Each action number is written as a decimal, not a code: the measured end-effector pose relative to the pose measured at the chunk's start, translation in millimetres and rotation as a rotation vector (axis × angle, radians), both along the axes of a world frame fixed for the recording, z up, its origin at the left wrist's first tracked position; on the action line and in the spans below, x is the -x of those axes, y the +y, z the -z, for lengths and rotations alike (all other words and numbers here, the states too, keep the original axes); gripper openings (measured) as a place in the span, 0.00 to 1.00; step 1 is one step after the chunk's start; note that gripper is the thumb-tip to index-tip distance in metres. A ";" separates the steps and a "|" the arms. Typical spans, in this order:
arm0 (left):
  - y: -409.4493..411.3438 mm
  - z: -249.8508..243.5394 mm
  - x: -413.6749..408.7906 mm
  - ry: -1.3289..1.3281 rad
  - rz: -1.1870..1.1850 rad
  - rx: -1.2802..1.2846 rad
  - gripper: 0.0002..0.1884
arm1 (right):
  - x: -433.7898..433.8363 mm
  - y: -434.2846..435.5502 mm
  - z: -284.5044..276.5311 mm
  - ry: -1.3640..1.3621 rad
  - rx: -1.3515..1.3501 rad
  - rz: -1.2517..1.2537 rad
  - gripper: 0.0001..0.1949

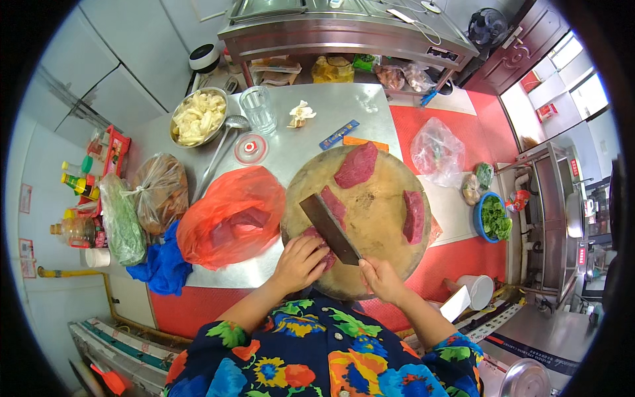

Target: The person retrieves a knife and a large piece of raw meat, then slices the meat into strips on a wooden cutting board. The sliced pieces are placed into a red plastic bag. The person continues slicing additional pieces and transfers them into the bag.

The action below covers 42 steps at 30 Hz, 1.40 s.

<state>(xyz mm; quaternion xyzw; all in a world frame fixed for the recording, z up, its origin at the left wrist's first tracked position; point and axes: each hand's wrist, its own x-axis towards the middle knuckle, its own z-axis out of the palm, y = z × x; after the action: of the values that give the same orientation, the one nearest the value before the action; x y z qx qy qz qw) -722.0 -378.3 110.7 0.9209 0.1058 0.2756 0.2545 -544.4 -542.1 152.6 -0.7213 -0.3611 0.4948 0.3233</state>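
Note:
A round wooden chopping board (pixel 377 223) lies at the front right of a steel table. My right hand (pixel 379 280) grips a Chinese cleaver (pixel 330 228), its broad blade slanting across the board's left half. Beside the blade, my left hand (pixel 300 263) presses a piece of raw red meat (pixel 326 255), which its fingers partly cover. Another slice (pixel 335 206) shows along the far side of the blade. Two more meat pieces lie apart, one at the board's far edge (pixel 356 165) and one at its right (pixel 413 217). An open red plastic bag (pixel 233 218) with meat inside lies to the left.
A bowl of pale cut food (pixel 199 118), a slotted ladle (pixel 235 122), a glass jug (pixel 258 110) and a clear lid (pixel 251 148) stand beyond the bag. Tied bags (pixel 159 193) and a blue cloth (pixel 166 263) lie left. An orange-handled item (pixel 366 144) touches the board's far edge.

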 end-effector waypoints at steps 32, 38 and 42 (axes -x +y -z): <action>2.0 48.2 0.1 -0.132 -0.021 0.024 0.11 | 14.8 45.1 -5.5 -0.330 -0.107 -0.139 0.15; 10.6 9.7 1.9 0.192 -0.292 0.208 0.26 | -4.7 -21.9 -27.6 -0.116 0.097 0.027 0.14; 10.5 0.9 10.2 0.322 -0.293 0.239 0.29 | 12.9 -42.0 -18.3 -0.158 -0.016 0.214 0.14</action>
<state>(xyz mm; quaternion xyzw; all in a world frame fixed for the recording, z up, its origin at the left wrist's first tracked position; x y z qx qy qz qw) -732.2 -367.8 109.8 0.8912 0.3094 0.1448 0.2985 -557.3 -584.1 170.9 -0.7897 -0.3104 0.3962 0.3508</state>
